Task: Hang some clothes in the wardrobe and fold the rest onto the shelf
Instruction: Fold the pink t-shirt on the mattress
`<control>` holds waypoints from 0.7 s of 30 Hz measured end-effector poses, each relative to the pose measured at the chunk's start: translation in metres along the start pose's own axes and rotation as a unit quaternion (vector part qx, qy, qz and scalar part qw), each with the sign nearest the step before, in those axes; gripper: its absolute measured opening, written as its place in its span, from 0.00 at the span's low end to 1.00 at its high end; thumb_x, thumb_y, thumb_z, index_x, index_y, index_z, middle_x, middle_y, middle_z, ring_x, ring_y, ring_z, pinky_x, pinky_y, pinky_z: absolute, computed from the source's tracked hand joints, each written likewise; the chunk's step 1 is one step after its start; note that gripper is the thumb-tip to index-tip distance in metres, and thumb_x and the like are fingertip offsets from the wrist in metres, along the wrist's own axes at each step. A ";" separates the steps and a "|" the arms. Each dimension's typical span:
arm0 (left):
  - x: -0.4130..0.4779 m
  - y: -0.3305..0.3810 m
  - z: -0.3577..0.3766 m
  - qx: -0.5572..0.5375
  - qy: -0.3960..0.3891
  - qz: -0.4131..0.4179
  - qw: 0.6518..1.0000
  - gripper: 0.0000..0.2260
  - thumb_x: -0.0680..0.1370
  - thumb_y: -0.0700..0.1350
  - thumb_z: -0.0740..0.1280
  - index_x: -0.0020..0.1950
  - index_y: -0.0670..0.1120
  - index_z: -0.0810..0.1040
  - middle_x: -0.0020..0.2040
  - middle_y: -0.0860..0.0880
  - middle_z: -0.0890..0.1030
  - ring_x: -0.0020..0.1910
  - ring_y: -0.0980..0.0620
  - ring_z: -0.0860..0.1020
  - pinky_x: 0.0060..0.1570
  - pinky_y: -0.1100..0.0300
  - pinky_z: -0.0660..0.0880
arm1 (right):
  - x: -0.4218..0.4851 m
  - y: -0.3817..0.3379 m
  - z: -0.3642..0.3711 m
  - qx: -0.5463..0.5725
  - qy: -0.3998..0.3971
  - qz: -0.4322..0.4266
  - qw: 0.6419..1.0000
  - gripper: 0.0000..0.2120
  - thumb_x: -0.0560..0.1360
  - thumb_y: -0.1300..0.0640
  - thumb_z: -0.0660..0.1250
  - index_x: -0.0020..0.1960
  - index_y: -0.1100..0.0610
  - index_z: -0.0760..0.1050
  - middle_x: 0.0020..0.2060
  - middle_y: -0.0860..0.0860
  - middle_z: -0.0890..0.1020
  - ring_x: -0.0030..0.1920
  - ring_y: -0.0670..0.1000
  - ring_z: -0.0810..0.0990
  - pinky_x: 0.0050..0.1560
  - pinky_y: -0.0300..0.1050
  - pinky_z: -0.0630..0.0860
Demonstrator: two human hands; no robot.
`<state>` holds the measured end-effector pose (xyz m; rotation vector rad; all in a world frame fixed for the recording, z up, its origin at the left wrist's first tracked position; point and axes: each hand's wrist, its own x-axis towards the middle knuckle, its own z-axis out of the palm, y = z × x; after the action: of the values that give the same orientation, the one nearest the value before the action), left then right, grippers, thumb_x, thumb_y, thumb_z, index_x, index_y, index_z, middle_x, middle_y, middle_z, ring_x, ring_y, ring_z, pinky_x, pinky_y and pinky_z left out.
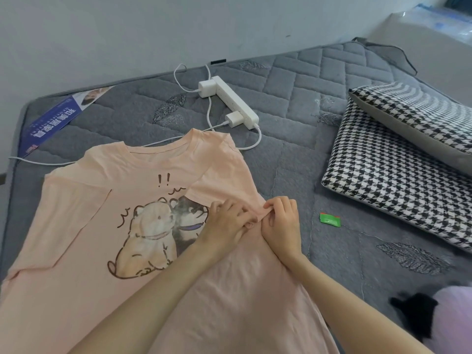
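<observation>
A peach T-shirt with a cartoon print of two bears lies spread front-up on the grey quilted mattress. Its right sleeve is folded in over the chest. My left hand and my right hand meet at the hem of that folded sleeve. Both pinch the fabric there, fingers curled round the edge. The lower part of the shirt runs under my forearms toward me.
A white power strip with two chargers and white cables lies behind the shirt's collar. Two houndstooth pillows are stacked at the right. A small green wrapper lies right of my hands. Dark and lilac cloth sits at the lower right.
</observation>
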<state>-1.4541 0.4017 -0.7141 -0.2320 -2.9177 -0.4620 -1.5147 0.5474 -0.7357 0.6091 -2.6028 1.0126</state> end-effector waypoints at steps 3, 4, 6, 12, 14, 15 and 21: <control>0.007 -0.001 -0.001 -0.034 -0.017 -0.007 0.999 0.05 0.77 0.45 0.64 0.51 0.49 0.77 0.51 0.52 0.75 0.54 0.49 0.71 0.47 0.57 0.67 | 0.000 0.000 0.000 0.001 -0.003 0.006 1.000 0.10 0.66 0.74 0.63 0.43 0.62 0.75 0.40 0.54 0.76 0.42 0.57 0.72 0.44 0.55 0.74; 0.009 -0.002 -0.002 -0.039 -0.025 -0.007 0.999 0.05 0.77 0.45 0.64 0.51 0.48 0.76 0.51 0.51 0.75 0.54 0.49 0.71 0.46 0.58 0.68 | 0.000 -0.001 -0.001 0.000 -0.003 0.007 1.000 0.10 0.67 0.74 0.63 0.43 0.62 0.75 0.40 0.54 0.76 0.42 0.57 0.72 0.44 0.55 0.74; 0.013 -0.004 -0.004 -0.044 -0.043 0.005 0.998 0.05 0.78 0.45 0.63 0.51 0.48 0.75 0.51 0.51 0.74 0.54 0.51 0.70 0.45 0.60 0.65 | 0.000 -0.002 -0.001 -0.003 -0.004 0.010 1.000 0.09 0.67 0.74 0.64 0.42 0.62 0.75 0.40 0.55 0.76 0.42 0.57 0.72 0.44 0.55 0.73; 0.005 -0.005 -0.013 -0.083 0.014 0.013 0.996 0.03 0.76 0.42 0.67 0.45 0.44 0.74 0.43 0.50 0.74 0.44 0.49 0.73 0.40 0.59 0.68 | 0.000 -0.002 -0.002 -0.009 -0.008 0.016 1.000 0.08 0.69 0.73 0.64 0.41 0.62 0.74 0.40 0.54 0.76 0.42 0.56 0.72 0.45 0.54 0.73; -0.002 -0.004 -0.011 -0.098 0.048 -0.017 0.994 0.05 0.75 0.42 0.69 0.42 0.44 0.74 0.40 0.51 0.74 0.41 0.50 0.72 0.36 0.60 0.69 | 0.000 -0.002 -0.002 -0.012 -0.009 0.016 1.000 0.08 0.69 0.73 0.63 0.42 0.61 0.74 0.40 0.54 0.76 0.43 0.56 0.72 0.46 0.53 0.72; -0.005 -0.004 -0.009 -0.110 0.060 -0.042 0.991 0.06 0.74 0.43 0.70 0.42 0.44 0.74 0.40 0.52 0.74 0.40 0.52 0.72 0.35 0.60 0.70 | 0.000 -0.002 -0.001 -0.014 -0.010 0.017 1.000 0.08 0.69 0.72 0.63 0.42 0.61 0.74 0.40 0.54 0.76 0.43 0.56 0.72 0.46 0.53 0.72; -0.010 0.009 0.005 -0.143 0.046 -0.145 0.978 0.08 0.70 0.48 0.73 0.35 0.48 0.77 0.34 0.53 0.74 0.40 0.50 0.74 0.44 0.57 0.71 | 0.000 -0.001 0.000 -0.028 -0.008 0.018 0.999 0.08 0.68 0.72 0.63 0.41 0.61 0.74 0.40 0.53 0.75 0.42 0.56 0.72 0.46 0.50 0.71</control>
<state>-1.4436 0.4105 -0.7179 0.1780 -2.7925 -0.9136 -1.5140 0.5463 -0.7351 0.5614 -2.6551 0.9457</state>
